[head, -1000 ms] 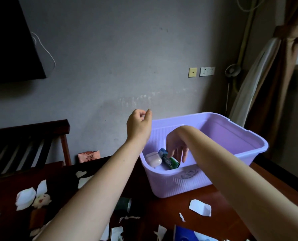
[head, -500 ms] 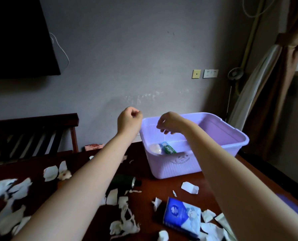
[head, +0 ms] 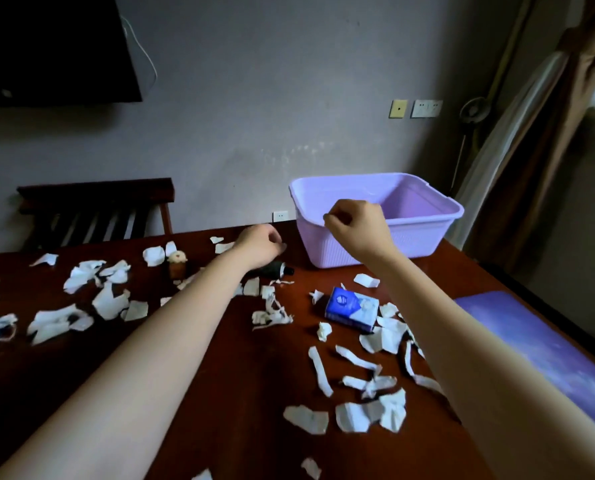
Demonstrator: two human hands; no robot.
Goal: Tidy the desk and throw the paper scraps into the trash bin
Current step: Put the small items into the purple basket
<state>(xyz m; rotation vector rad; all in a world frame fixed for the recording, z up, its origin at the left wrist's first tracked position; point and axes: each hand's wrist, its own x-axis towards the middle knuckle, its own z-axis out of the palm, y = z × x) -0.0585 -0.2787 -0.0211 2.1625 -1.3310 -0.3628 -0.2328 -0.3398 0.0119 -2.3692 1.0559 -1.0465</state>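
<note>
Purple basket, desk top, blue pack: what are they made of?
Purple basket: moulded plastic, satin. It has a smooth rolled rim and finely ribbed walls.
Desk top: looks like dark reddish wood or veneer with a semi-gloss varnish. There is a soft sheen, and the grain is too dim to confirm.
Blue pack: probably soft printed plastic film. It looks slightly slack and shiny, like a tissue pack.

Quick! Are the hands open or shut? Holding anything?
Left hand: shut, fingers curled, nothing seen in it.
Right hand: shut, fingers curled, nothing seen in it.
</note>
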